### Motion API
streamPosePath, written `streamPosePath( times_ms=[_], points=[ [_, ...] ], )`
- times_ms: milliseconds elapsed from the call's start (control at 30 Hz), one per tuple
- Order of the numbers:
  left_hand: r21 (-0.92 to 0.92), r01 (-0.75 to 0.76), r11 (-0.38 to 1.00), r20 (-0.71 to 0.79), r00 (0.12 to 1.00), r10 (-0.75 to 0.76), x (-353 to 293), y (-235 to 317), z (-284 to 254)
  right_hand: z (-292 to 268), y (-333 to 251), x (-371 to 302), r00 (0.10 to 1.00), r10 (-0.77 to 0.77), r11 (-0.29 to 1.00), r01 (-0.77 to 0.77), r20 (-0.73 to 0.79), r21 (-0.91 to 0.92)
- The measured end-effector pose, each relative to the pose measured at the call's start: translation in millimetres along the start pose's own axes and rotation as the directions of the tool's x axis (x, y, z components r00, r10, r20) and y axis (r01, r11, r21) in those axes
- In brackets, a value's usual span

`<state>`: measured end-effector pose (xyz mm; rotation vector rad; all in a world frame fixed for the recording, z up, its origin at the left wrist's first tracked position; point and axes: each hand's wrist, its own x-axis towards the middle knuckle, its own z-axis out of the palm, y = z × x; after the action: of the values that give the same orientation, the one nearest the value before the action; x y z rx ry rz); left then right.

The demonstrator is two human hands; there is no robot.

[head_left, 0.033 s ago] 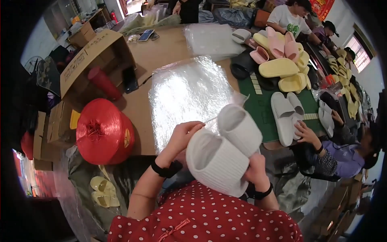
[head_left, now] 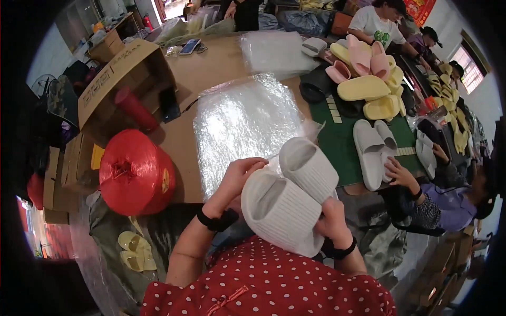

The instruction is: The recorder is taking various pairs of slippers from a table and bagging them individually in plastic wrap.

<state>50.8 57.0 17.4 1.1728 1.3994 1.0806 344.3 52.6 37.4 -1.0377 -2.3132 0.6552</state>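
We see a pair of white rubber slide slippers with ribbed straps (head_left: 290,210) held close before the chest, at the table's near edge. Our right hand (head_left: 333,218) is closed on their near right side, thumb over the strap, probably so that both slippers bear against each other as one bundle. Our left hand (head_left: 240,176) has its fingers curled in by the nearer slipper's far left rim; we cannot tell whether they pinch it, some film or nothing. The stack of clear, shiny plastic sheets (head_left: 245,126) lies flat just beyond, presumably for easy reach, and the big red spool of plastic twine (head_left: 134,174) stands to the left, apart. The slippers' rounded open ends point far and left, their long axes running slantwise towards near right; which end is the toe, we cannot tell.
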Motion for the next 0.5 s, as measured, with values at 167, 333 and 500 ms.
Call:
streamPosePath(
  times_ms=[167, 333, 500],
  points=[
    [0.114, -0.078, 0.99, 0.021, 0.997, 0.076, 1.6, 4.6, -8.8, 0.4, 10.3, 5.5, 0.997, 0.062, 0.99, -0.056, 0.046, -0.129],
    [0.353, -0.219, 0.91, -0.019, 0.97, 0.241, -6.0, 12.8, -8.0, 1.2, 7.8, 4.5, 0.994, 0.099, 0.985, -0.093, 0.037, -0.144],
    [0.549, -0.353, 0.758, -0.06, 0.887, 0.457, -12.7, 16.9, -5.6, 1.9, 2.8, 3.2, 0.997, 0.075, 0.981, -0.077, -0.02, -0.18]
  ],
)
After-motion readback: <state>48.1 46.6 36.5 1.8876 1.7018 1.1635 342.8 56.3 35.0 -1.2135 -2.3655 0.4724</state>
